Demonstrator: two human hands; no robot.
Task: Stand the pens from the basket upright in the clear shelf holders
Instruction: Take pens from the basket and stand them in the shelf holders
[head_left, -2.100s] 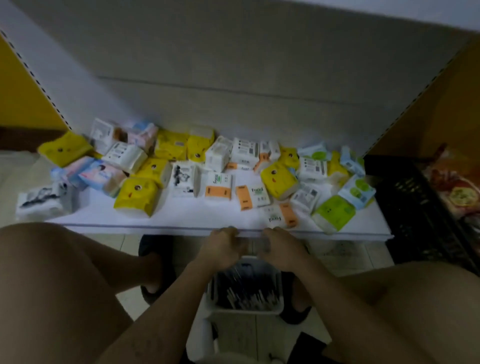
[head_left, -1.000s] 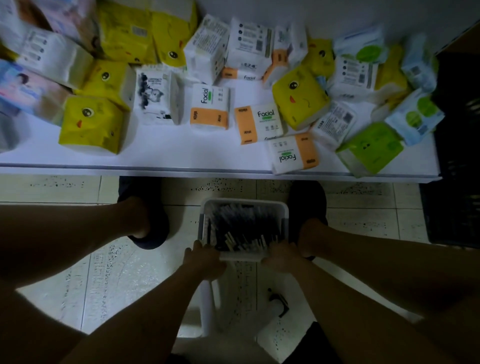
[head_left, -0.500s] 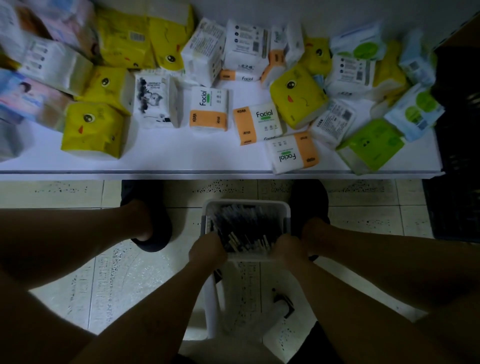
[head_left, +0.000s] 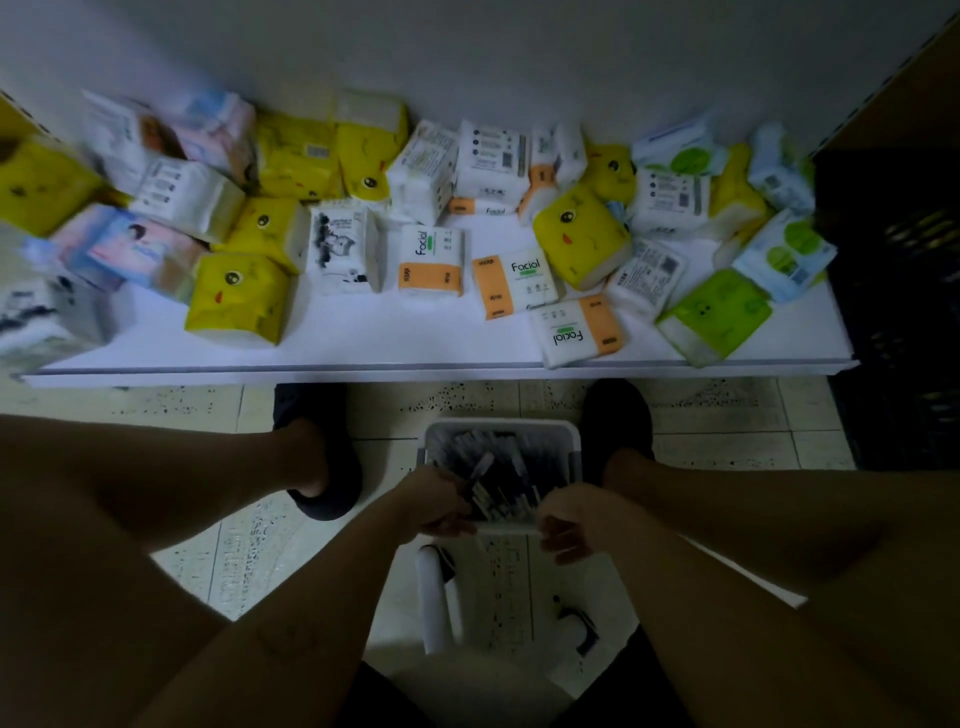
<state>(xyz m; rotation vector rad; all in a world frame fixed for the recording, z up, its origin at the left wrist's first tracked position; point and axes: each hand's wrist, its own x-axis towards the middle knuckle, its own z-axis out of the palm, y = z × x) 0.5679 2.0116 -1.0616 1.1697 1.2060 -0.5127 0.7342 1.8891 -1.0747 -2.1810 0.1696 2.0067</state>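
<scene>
Down on the tiled floor (head_left: 457, 402), between the person's two dark shoes (head_left: 618, 415), a white basket (head_left: 501, 429) holds a heap of dark pens (head_left: 511, 486). The left hand (head_left: 436, 501), at the basket's near left corner, pinches one pen (head_left: 481, 466) tilted up out of the heap. The right hand (head_left: 569, 522) curls round the near right corner's rim. Beyond, tissue packs (head_left: 431, 262) crowd a white shelf (head_left: 389, 335).
</scene>
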